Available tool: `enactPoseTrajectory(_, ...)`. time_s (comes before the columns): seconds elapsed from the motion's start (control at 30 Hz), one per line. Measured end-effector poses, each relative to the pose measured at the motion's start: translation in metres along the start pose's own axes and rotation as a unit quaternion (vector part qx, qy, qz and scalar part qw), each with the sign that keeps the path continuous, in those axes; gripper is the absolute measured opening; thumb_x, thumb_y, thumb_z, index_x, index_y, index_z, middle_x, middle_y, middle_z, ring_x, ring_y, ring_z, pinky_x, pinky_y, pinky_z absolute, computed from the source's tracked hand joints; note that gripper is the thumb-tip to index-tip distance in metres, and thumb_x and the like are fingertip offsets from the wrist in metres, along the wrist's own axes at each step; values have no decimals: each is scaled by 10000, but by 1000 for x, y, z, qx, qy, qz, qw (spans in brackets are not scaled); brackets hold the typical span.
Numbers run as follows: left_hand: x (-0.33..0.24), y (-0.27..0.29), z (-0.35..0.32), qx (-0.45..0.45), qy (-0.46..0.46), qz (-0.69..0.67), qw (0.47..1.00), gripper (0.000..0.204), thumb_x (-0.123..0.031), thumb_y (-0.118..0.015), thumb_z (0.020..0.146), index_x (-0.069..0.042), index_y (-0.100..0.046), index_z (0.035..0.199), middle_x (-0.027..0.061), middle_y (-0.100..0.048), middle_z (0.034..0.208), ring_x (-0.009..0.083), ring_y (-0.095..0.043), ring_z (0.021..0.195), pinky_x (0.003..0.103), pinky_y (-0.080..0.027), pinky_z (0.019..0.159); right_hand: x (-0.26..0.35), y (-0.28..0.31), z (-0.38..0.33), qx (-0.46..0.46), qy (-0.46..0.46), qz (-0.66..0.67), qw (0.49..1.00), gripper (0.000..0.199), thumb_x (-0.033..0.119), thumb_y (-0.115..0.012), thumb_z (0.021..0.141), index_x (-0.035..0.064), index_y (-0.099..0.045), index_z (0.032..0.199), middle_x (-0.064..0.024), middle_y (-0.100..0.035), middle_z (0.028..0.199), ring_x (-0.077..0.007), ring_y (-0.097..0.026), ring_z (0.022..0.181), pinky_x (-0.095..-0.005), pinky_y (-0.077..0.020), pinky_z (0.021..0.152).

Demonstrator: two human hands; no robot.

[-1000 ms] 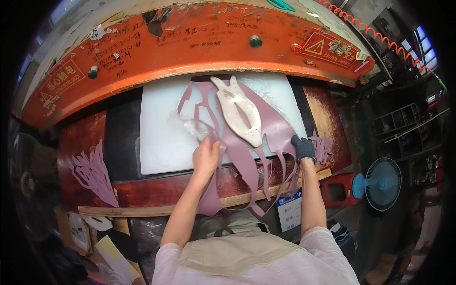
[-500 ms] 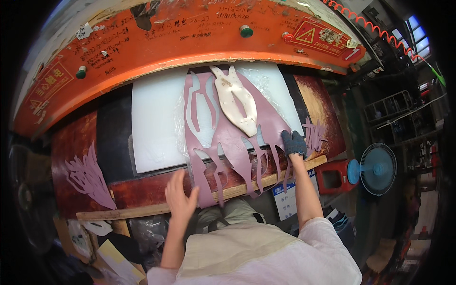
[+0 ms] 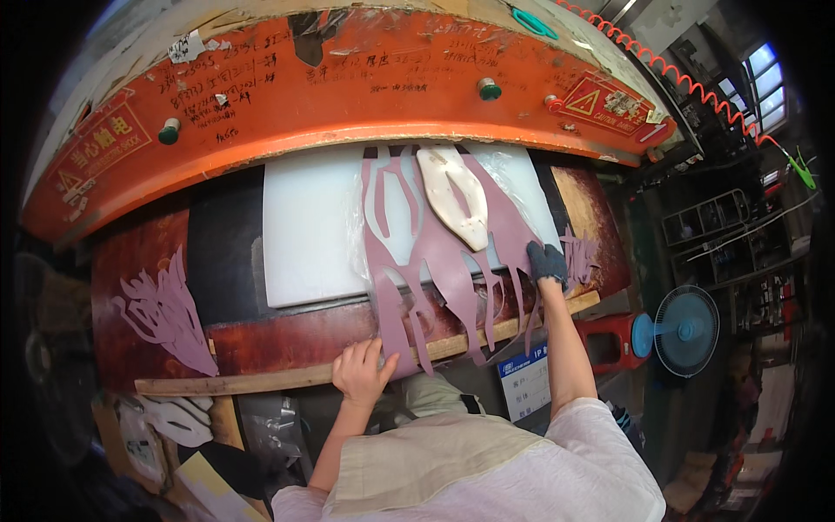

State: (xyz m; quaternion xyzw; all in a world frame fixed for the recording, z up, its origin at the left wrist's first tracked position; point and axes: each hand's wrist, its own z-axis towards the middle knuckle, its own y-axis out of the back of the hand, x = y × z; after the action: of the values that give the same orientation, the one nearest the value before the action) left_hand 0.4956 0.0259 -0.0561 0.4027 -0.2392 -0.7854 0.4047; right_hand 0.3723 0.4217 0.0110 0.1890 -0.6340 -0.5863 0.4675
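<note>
Your two hands are at the purple sheet (image 3: 445, 271), which lies across the white board (image 3: 313, 235) beneath the cream die (image 3: 445, 196).
Your bare left hand (image 3: 362, 372) is at the worktop's wooden front strip (image 3: 270, 380), its thumb beside the sheet's lower left end, while your gloved right hand (image 3: 546, 264) is at the sheet's right edge; from this angle I can't tell whether either hand is gripping the sheet or only resting there. The die has a long slot through its middle, and its upper end is close to the orange press beam (image 3: 348, 113). The sheet's cut-out lower strips hang over the strip toward you. Purple offcuts (image 3: 170, 322) lie in a heap at your left, and a smaller purple bunch (image 3: 577, 257) lies just beyond your right hand.
</note>
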Motion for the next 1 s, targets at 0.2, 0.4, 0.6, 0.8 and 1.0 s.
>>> enactPoseTrajectory(0.2,4,-5,-10,4,1,-18,1000,348,-402,-744,707,-135,-669,917,6,-642,852,221,-587,814,357,-418,704,12,18,-13,43,-24,-49,998,672,590,-518,822,-20,-623,1082,-290,-627,1080,-425,-589,1068,-469,-452,902)
enactPoseTrajectory(0.4,1,-4,-33,-10,-22,7,1000,481,-425,-738,728,-69,-634,1035,86,-610,1054,299,-515,1079,476,-315,1007,41,49,-61,-145,207,57,966,431,413,-553,874,51,-623,1097,-217,-642,1069,-384,-615,983,-460,-477,843)
enactPoseTrajectory(0.6,5,-19,-41,-29,-17,47,998,534,-441,-737,731,-70,-611,1094,88,-584,1141,296,-480,1161,503,-253,1102,101,100,-77,-226,484,90,841,70,61,-548,841,59,-566,908,-142,-576,846,-327,-596,773,-406,-481,629)
enactPoseTrajectory(0.8,8,-27,-23,-85,-41,82,992,560,-453,-716,748,-72,-600,1141,84,-584,1185,283,-465,1196,501,-238,1111,-32,42,-168,-89,488,111,861,101,90,-535,877,58,-610,937,-151,-605,916,-343,-607,831,-393,-494,698)
enactPoseTrajectory(1.0,9,-26,-11,-47,-27,102,993,573,-472,-703,753,-83,-587,1157,73,-581,1187,277,-461,1199,505,-242,1097,-202,-68,-249,267,34,241,933,343,346,-545,883,25,-655,931,-220,-639,864,-389,-609,842,-425,-467,727)
